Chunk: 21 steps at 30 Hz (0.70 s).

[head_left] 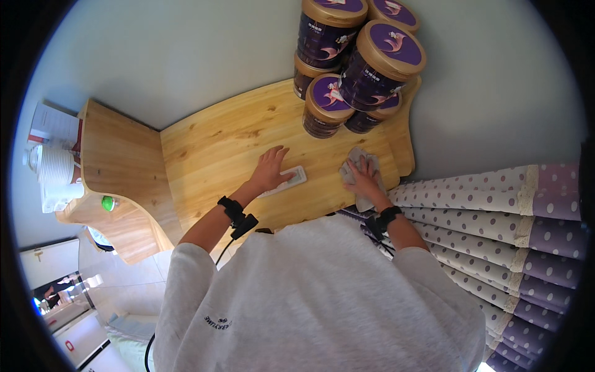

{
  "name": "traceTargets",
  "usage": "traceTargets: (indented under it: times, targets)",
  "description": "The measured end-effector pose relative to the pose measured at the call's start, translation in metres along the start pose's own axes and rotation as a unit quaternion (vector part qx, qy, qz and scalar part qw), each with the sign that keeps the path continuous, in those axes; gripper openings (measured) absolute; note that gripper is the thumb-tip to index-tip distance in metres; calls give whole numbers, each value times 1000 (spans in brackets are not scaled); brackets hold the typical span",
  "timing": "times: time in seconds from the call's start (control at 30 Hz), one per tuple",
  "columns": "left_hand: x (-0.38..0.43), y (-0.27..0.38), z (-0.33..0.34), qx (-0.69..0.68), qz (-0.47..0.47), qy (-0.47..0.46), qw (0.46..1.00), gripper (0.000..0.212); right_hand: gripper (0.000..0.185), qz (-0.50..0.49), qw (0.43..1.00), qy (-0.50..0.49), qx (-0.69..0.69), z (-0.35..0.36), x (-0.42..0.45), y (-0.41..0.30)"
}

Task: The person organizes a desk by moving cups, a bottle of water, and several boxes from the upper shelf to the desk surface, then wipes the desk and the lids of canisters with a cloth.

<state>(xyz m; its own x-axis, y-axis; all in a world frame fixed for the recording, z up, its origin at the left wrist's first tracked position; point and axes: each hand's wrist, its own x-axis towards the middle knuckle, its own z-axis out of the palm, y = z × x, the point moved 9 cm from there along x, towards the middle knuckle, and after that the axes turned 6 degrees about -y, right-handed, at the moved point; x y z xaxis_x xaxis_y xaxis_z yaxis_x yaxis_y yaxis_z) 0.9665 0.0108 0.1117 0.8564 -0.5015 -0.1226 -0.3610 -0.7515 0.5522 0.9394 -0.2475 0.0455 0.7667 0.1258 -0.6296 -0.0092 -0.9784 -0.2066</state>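
My left hand [272, 170] is over the wooden desktop [223, 139], fingers spread, its thumb at a white remote control [297, 174] that lies flat; whether the thumb presses on it I cannot tell. Under my right hand [364, 179] is a crumpled grey cloth [358, 153], flat against the wood near the right end of the desktop. The fingers of that hand are spread over the cloth. Beyond both hands, purple tubs with gold lids [327, 100] are piled up, one of them tilted [390, 51] on top of others.
A polka-dot curtain [465, 195] hangs close by my right forearm. To the left rises a wooden shelf unit [125, 149] with a stack of white disposable cups or bowls [53, 165] and a small green object [109, 203]. Grey walls [209, 56] border the desktop's far side.
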Motion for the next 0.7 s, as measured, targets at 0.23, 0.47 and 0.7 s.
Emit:
traceTargets:
  times: [0.23, 0.47, 0.7]
  targets:
    - [55, 112, -128, -169, 125, 224, 952, 74, 61, -55, 960, 177, 211, -36, 14, 46]
    - [123, 148, -171, -286, 136, 204, 926, 93, 67, -202, 713, 299, 601, -197, -67, 38]
    - [159, 145, -170, -496, 96, 216, 836, 78, 73, -357, 607, 143, 695, -273, -101, -30]
